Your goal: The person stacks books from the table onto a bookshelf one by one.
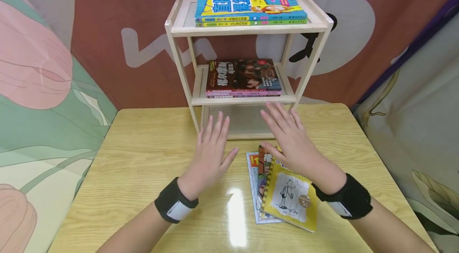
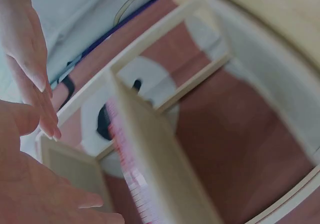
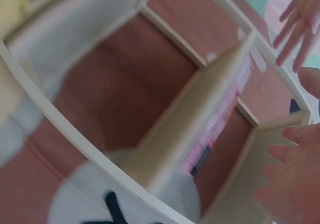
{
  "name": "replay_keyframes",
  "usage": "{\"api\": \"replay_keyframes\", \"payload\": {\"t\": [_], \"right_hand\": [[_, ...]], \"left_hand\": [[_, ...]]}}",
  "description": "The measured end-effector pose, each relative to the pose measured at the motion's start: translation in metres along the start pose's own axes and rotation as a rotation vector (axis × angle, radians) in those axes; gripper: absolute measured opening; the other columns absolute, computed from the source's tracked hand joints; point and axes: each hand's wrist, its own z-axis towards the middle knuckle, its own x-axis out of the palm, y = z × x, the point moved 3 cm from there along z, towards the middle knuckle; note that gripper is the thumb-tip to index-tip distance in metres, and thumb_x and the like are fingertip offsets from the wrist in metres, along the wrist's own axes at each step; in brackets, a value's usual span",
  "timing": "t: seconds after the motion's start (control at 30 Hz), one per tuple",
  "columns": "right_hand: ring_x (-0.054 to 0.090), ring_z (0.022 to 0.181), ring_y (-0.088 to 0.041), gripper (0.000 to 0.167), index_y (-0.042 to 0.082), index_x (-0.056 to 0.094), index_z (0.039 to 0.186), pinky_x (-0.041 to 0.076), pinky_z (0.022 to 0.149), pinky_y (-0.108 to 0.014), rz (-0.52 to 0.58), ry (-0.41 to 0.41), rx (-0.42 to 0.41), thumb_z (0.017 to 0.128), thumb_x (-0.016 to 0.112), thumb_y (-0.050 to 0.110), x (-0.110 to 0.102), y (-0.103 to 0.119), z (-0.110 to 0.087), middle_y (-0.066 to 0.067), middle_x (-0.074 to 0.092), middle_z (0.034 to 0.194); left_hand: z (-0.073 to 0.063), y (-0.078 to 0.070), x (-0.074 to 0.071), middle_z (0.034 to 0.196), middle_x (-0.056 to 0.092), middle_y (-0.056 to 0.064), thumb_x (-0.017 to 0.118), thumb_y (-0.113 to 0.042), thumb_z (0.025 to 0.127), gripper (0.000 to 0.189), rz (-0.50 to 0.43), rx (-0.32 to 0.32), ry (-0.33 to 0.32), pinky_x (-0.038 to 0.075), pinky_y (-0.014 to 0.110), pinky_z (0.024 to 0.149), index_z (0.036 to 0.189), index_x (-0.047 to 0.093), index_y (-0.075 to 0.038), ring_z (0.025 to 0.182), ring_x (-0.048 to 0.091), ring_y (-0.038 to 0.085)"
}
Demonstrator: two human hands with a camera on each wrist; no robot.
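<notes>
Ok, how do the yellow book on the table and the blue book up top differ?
The yellow book lies askew on the table; the blue book is on the top shelf. The yellow book shows a sketched figure; the blue book, large lettering on yellow. Both lie cover up.

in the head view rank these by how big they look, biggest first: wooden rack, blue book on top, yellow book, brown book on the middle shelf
1. Wooden rack
2. Blue book and yellow book: too close to rank, as the right hand hides part of the yellow one
3. Brown book
</notes>
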Motion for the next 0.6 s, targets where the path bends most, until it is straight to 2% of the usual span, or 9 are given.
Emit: {"api": "replay_keyframes", "payload": {"t": [0.13,0.23,0.43,0.6], "right_hand": [[0.006,0.147,-0.032,0.081,0.011,0.016,0.152,0.000,0.117,-0.051,0.047,0.106,0.073,0.091,0.058,0.043,0.029,0.006,-0.032,-0.011,0.007,0.160],[0.005,0.147,-0.032,0.085,0.010,0.016,0.152,0.003,0.117,-0.052,0.070,0.199,0.136,0.089,0.061,0.043,0.050,0.008,-0.057,-0.011,0.004,0.160],[0.005,0.144,-0.041,0.094,0.005,0.019,0.151,0.015,0.112,-0.062,0.128,0.398,0.261,0.084,0.062,0.055,0.089,0.012,-0.096,-0.016,0.000,0.159],[0.006,0.141,-0.048,0.114,-0.003,0.024,0.148,0.016,0.109,-0.065,0.160,0.506,0.350,0.070,0.065,0.070,0.105,0.017,-0.112,-0.025,0.002,0.156]], "left_hand": [[-0.021,0.005,0.025,0.158,-0.014,0.007,0.039,-0.044,0.099,0.077,-0.044,-0.046,0.066,0.008,0.062,0.112,0.152,-0.007,-0.013,0.145,-0.010,0.033],[-0.035,0.008,0.040,0.158,-0.013,0.007,0.043,-0.042,0.099,0.077,-0.062,-0.084,0.107,0.009,0.063,0.112,0.153,-0.003,-0.013,0.145,-0.011,0.033],[-0.056,0.014,0.064,0.159,-0.011,0.011,0.040,-0.046,0.099,0.075,-0.025,-0.128,0.186,0.009,0.065,0.111,0.153,0.001,-0.012,0.144,-0.014,0.036],[-0.066,0.018,0.076,0.158,-0.012,0.011,0.036,-0.048,0.099,0.075,-0.036,-0.151,0.210,0.006,0.065,0.111,0.153,0.000,-0.012,0.144,-0.012,0.038]]}}
